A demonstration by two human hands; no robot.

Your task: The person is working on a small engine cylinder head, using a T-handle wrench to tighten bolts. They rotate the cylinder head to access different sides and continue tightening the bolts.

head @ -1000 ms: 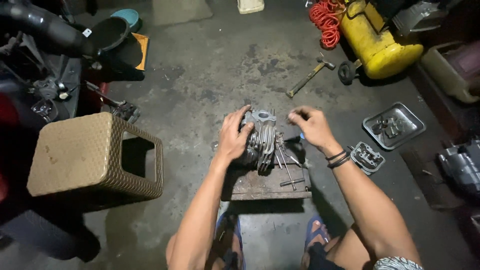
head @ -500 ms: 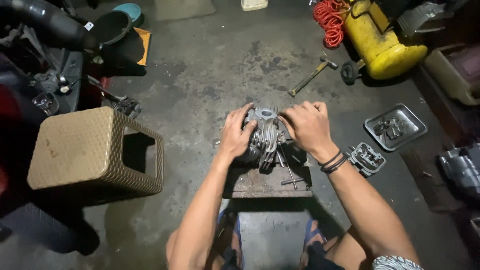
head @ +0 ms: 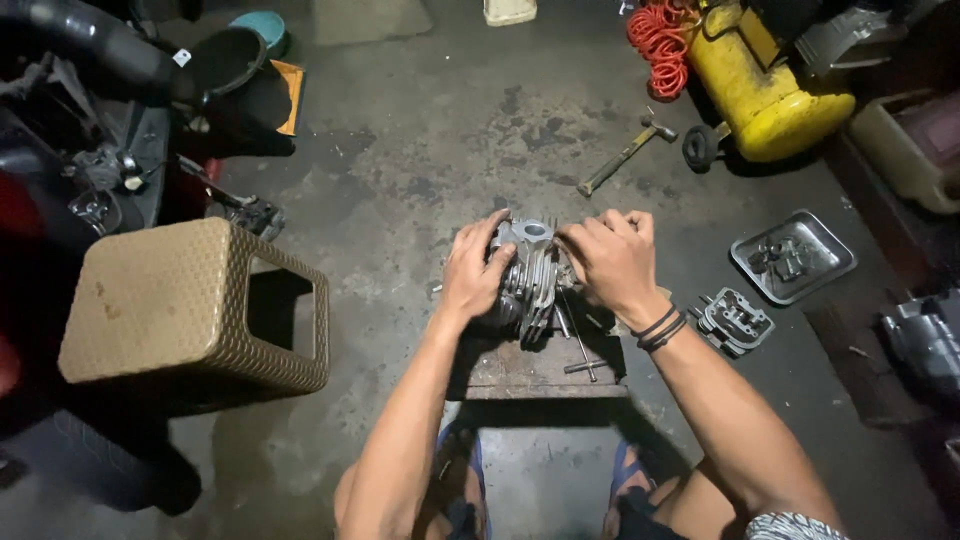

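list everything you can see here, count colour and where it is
finned engine cylinder: one, grey metal, on the wooden block, between both hands
wooden block: one, brown, on the floor in front of the person
T-handle tool: one, metal, lying on the block
woven stool: one, tan, left of the block
hammer: one, wooden handle, on the floor beyond the cylinder
compressor tank: one, yellow, top right
coiled hose: one, orange, beside the tank
metal tray: one, grey, holding small parts, right
engine cover: one, grey, floor near right wrist
left hand: on the cylinder's left side
right hand: on its top right, dark bands at the wrist
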